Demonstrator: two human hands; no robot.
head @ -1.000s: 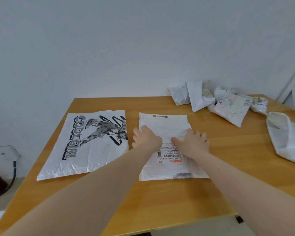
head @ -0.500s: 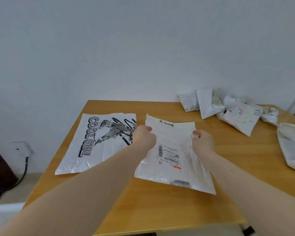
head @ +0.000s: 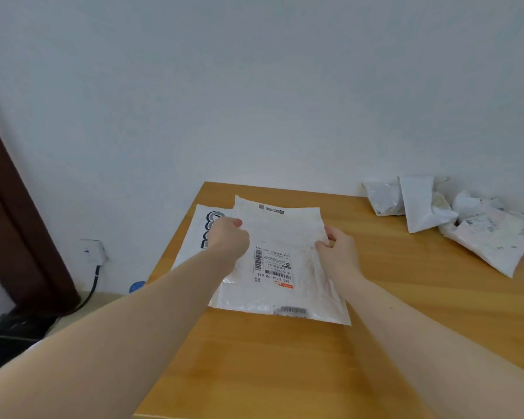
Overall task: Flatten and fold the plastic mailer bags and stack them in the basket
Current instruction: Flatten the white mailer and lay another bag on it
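A flat white mailer bag (head: 285,234) with a barcode shipping label hangs just above the wooden table (head: 406,297). My left hand (head: 229,237) grips its left edge and my right hand (head: 336,252) grips its right edge. The bag now overlaps a flattened white bag printed with black lettering (head: 200,234), which lies beneath it at the table's left side and is mostly hidden. No basket is in view.
A heap of crumpled white mailer bags (head: 454,216) lies at the table's far right against the wall. A dark brown door frame (head: 15,222), a wall socket (head: 93,252) and a cable are on the left, beyond the table's edge.
Both hands went from pressing the labelled bag flat to gripping its side edges, lifting it and carrying it left over the printed bag. The camera has turned left.
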